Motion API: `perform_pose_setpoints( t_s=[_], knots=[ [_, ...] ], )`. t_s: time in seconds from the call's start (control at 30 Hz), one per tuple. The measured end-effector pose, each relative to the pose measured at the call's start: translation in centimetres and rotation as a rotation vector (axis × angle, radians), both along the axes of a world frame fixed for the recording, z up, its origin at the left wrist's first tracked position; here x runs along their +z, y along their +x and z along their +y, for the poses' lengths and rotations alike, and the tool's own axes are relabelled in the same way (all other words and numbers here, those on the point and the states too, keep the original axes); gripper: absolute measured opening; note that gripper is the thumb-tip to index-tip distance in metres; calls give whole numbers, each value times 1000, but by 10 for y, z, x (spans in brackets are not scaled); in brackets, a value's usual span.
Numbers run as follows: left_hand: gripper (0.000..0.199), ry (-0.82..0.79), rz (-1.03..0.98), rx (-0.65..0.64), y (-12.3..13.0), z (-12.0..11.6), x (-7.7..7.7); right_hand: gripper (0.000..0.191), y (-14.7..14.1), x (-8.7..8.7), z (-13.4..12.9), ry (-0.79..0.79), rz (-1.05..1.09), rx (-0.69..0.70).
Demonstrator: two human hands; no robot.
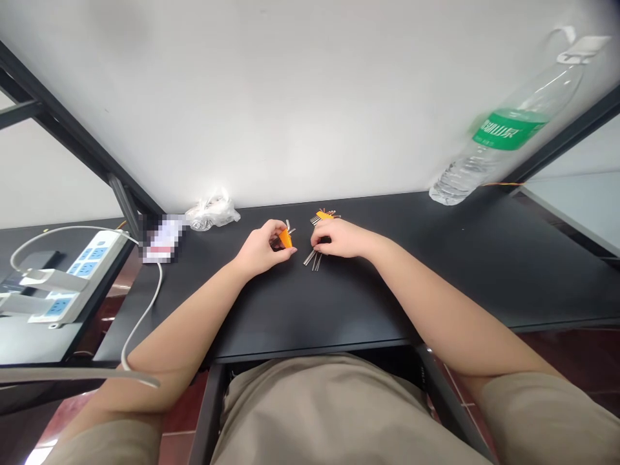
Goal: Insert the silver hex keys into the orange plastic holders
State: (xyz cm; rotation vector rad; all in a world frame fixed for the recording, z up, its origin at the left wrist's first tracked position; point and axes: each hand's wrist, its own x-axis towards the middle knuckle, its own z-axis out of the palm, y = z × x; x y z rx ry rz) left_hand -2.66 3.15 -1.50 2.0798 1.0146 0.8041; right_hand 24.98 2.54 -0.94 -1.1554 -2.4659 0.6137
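My left hand (265,248) is closed around an orange hex key holder (285,239), gripping it between thumb and fingers. A couple of short bent metal ends stick up from that holder. To its right, my right hand (336,237) pinches at the upper ends of several loose silver hex keys (313,259), which fan out on the black table; its fingertips hide how many it grips. Just behind the right hand lies a second orange holder (323,215) with several metal keys in it, partly covered by the knuckles.
The black table (310,316) meets a pale wall. A crumpled clear plastic bag (213,210) lies at the back left, beside a blurred-out card (163,239). A large plastic bottle (504,132) stands back right. At left are a white power strip (92,265) and a cable (152,303).
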Motion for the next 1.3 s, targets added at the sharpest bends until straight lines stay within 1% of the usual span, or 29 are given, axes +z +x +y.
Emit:
perform_pose_setpoints(
  t_s=[0.07,0.13,0.23,0.3,0.4,0.5,0.57,0.67,0.77,1.0,1.07,1.13,1.2,1.3],
  knots=[
    [54,10,-5,2,-1,0,1,12,4,-4,3,-9,-21,25],
    [53,58,27,-24,-1,0,2,11,3,-8,5,-6,-18,17],
    [45,185,121,-71,-1,0,4,12,0,-13,5,-35,-33,-28],
    [40,235,167,-83,-2,1,5,14,-1,-15,3,-69,-67,-49],
    [39,251,194,-79,-2,3,5,16,-2,-11,-1,-90,-65,-49],
    [38,259,208,-47,-2,5,4,9,-5,-1,-6,-93,42,-58],
    [38,249,214,-32,-2,6,3,4,-9,7,-9,-49,146,-88],
    [41,230,209,-22,-2,6,3,11,-17,15,-14,57,288,-147],
    [42,228,211,-25,-1,4,3,15,-23,15,-16,127,347,-158],
    [43,237,248,-66,-2,3,4,22,-24,13,-17,243,266,-122],
    [44,244,261,-75,-2,2,4,26,-25,15,-19,305,210,-102],
    [49,233,267,-76,-2,1,4,30,-27,16,-21,399,133,-82],
    [58,203,269,-63,-3,-1,5,31,-28,18,-23,483,63,-79],
    [67,182,282,-55,-2,-4,6,28,-30,18,-24,525,-14,-57]
  ],
)
